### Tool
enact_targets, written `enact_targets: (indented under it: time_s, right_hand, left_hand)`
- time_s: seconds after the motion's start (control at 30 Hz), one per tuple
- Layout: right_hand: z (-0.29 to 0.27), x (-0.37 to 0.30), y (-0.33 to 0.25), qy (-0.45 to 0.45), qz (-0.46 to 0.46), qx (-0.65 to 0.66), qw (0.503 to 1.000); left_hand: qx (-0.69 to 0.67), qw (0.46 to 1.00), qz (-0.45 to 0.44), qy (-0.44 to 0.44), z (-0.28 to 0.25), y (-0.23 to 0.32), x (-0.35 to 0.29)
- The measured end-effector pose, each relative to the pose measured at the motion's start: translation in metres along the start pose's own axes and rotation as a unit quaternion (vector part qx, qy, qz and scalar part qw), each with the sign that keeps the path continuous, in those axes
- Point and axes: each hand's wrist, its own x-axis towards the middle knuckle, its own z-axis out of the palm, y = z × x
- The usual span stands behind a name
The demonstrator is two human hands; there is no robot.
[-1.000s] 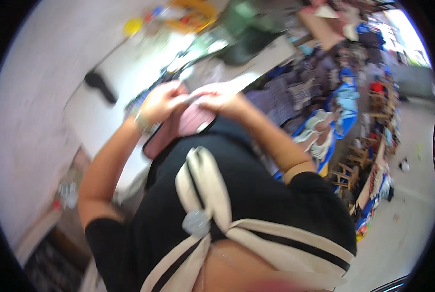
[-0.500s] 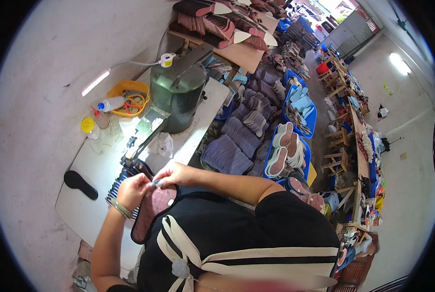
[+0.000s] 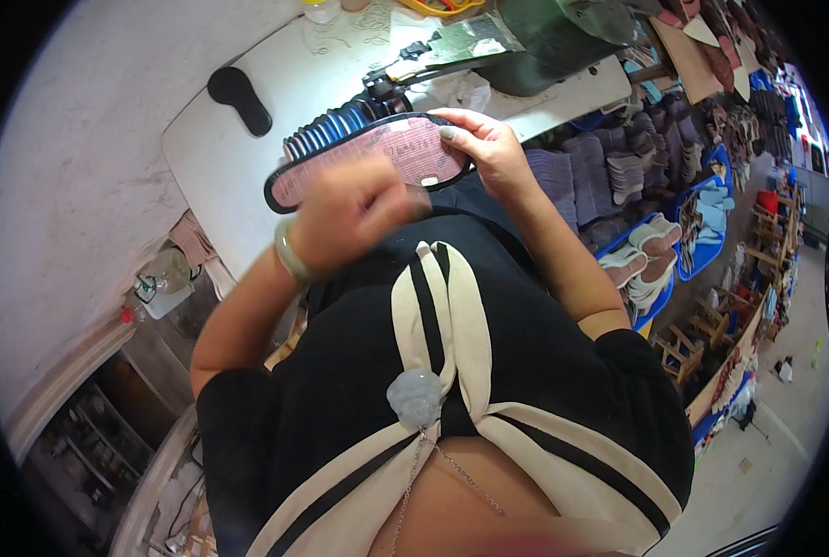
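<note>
A pink shoe insole (image 3: 397, 141) with a black bound edge lies face up across my lap, at the table's near edge. My right hand (image 3: 493, 153) grips its right end, thumb on top. Over the insole's near side passes my left hand (image 3: 354, 209), a bangle on its wrist. That hand is smeared by motion, its fingers are unclear, and it covers part of the insole. Just beyond the insole, a row of dark, blue-edged insoles (image 3: 336, 128) stands packed together on the white table (image 3: 201, 139).
A single black insole (image 3: 238, 100) lies at the table's left. The green sewing machine (image 3: 563, 46) stands at the back, with crumpled white material (image 3: 461, 90) beside its arm. Stacked purple soles (image 3: 563, 181) and blue baskets (image 3: 702, 232) fill the floor on the right.
My view has turned and tipped downward. My hands were together at the insole's edge; now my left hand has come away toward me, while my right keeps hold of the insole.
</note>
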Motion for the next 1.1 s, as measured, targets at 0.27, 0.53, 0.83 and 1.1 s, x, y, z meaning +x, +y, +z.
enact_targets:
  time_s: [0.27,0.53,0.83,1.1]
  right_hand:
    - [0.051,0.014,0.019,-0.004,-0.056,-0.015,0.998]
    - [0.071,0.027,-0.006,-0.013,-0.312,-0.479,0.821]
    - [0.067,0.031,0.002,-0.065,-0.330,-0.662,0.670]
    - [0.054,0.033,0.019,-0.018,-0.358,-0.606,0.710]
  left_hand:
    - [-0.519,0.761,-0.315,0.230,0.044,-0.054,-0.039]
    - [-0.371,0.838,-0.161,0.367,0.042,-0.041,-0.043]
    - [-0.252,0.894,-0.213,0.301,0.053,-0.027,-0.041]
    - [-0.223,0.890,-0.240,0.318,0.070,-0.039,-0.047]
